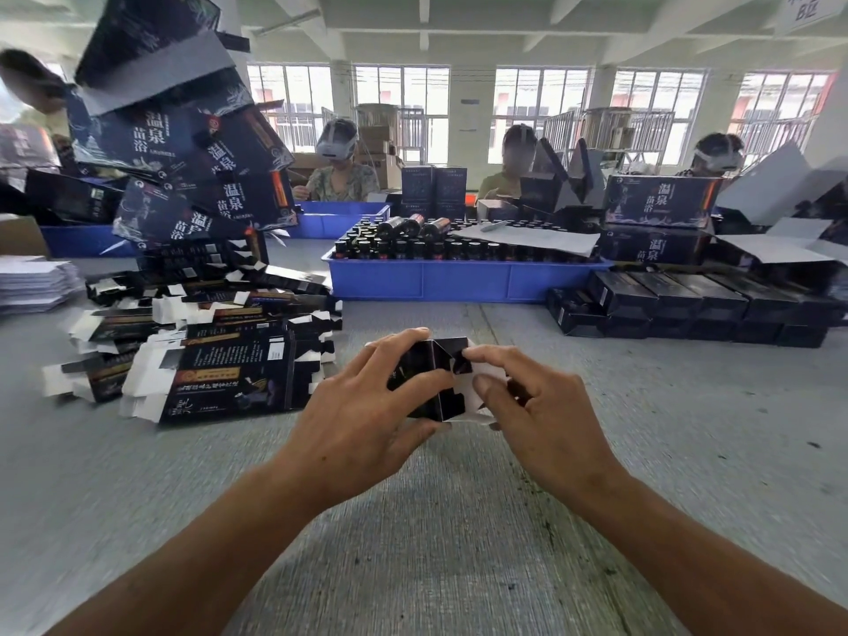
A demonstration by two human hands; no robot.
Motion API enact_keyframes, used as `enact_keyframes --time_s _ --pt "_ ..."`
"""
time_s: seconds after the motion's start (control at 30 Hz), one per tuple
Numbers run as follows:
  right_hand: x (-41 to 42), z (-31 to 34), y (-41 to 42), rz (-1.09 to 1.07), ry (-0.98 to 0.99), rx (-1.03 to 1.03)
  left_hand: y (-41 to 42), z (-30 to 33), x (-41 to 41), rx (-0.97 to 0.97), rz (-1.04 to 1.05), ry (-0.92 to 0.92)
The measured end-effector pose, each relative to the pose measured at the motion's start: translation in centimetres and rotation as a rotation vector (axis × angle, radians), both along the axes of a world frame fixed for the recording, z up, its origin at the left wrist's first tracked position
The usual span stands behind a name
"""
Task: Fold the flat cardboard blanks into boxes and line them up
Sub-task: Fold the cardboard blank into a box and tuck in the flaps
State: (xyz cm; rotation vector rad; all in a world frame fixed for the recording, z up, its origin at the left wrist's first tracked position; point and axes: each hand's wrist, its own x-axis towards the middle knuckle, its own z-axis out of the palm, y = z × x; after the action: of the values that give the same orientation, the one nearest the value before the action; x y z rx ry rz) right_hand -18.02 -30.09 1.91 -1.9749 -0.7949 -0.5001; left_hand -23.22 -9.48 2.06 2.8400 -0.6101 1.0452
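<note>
Basically left hand (367, 406) grips the box (431, 378) steady on the bench (459, 521) so right hand (532, 406), pinching, can tuck end flaps.

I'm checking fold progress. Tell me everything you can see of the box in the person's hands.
The box is small, dark printed cardboard with white inner faces. It is partly folded, its end flaps still open toward the camera. It sits low over the grey table, between both hands: the left hand grips its left side, and the right hand pinches a white flap.
</note>
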Motion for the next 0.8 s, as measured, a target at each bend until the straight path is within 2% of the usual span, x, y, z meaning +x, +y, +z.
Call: enact_keyframes --time_s 0.23,0.47,0.8 --pt "-0.11 0.28 -0.06 -0.012 -0.051 -0.054 -0.26 0.02 -0.11 -0.01 -0.006 0.005" --pt "-0.69 0.74 -0.24 0.101 0.088 -0.27 0.56 -0.14 0.05 -0.045 -0.005 0.042" --pt "-0.74 0.34 -0.01 -0.021 0.015 -0.092 -0.06 -0.05 -0.17 -0.043 -0.046 0.04"
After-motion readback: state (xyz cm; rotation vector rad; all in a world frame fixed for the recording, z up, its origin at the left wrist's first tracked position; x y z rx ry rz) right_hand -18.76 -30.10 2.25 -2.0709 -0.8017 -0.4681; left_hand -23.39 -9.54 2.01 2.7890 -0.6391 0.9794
